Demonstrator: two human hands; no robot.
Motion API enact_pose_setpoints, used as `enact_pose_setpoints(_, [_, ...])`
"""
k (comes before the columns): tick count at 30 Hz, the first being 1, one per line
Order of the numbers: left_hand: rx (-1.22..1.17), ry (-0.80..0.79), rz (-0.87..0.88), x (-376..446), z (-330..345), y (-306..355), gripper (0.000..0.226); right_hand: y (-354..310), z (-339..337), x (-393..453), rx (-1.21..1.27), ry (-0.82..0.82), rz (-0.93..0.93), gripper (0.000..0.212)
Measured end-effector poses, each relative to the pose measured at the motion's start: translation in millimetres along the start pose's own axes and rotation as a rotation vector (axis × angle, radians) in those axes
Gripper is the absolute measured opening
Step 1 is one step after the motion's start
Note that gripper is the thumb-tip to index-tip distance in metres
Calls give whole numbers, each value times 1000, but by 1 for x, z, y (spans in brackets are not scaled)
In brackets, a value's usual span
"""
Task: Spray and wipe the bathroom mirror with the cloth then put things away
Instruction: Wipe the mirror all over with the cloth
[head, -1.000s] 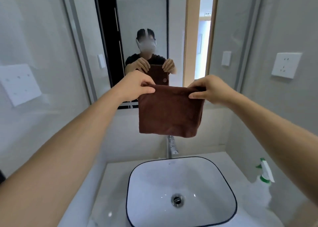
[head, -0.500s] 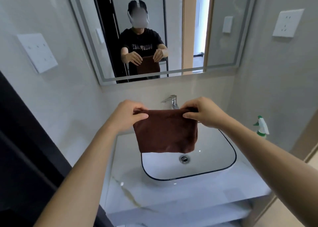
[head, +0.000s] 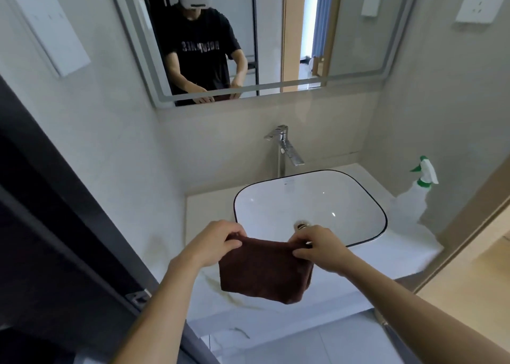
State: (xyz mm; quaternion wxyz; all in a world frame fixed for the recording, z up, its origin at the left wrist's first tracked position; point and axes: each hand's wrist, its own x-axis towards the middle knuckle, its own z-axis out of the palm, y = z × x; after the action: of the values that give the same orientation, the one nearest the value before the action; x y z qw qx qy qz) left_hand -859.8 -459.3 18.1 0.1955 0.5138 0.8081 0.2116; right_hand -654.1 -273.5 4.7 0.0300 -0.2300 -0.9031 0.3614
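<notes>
A person stands back from the bathroom vanity holding a folded brown cloth (head: 265,271) by its top edge over the front of the tabletop (head: 414,249), below the wall mirror (head: 345,32). From here the likeliest slip is the fold coming undone: the cloth hangs free beneath two small pinches, and letting go on one side to set it down would probably let the layers fall open or swing against the rim of the basin (head: 382,212). The counter's front strip looks narrow, so a cloth laid carelessly could slide off the edge. The left hand (head: 218,242) is closed in a pinch, thumb over curled fingers, on the cloth's upper left corner. The right hand (head: 317,249) pinches the upper right corner the same way, fingers drawn together, nothing else touched. The spray bottle (head: 414,201) stands upright at the tabletop's far right corner, well apart from both hands, beside the wall
</notes>
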Motion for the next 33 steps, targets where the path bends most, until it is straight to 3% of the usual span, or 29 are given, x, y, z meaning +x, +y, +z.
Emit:
enact_pose_setpoints(15, [110, -58, -64, 121, 25, -38, 18, 25, 25, 92, -77, 189, 330, 29])
enact_pose_setpoints(19, [42, 61, -111, 128, 31, -43, 27, 29, 25, 96, -14, 319, 400, 30])
enact_pose_setpoints(24, [49, 238, -45, 138, 13, -25, 31, 18, 2, 99, -2, 383, 393, 36])
enact_pose_setpoints(33, [135, 342, 89, 152, -32, 31, 25, -23, -55, 88, 8, 528, 310, 36])
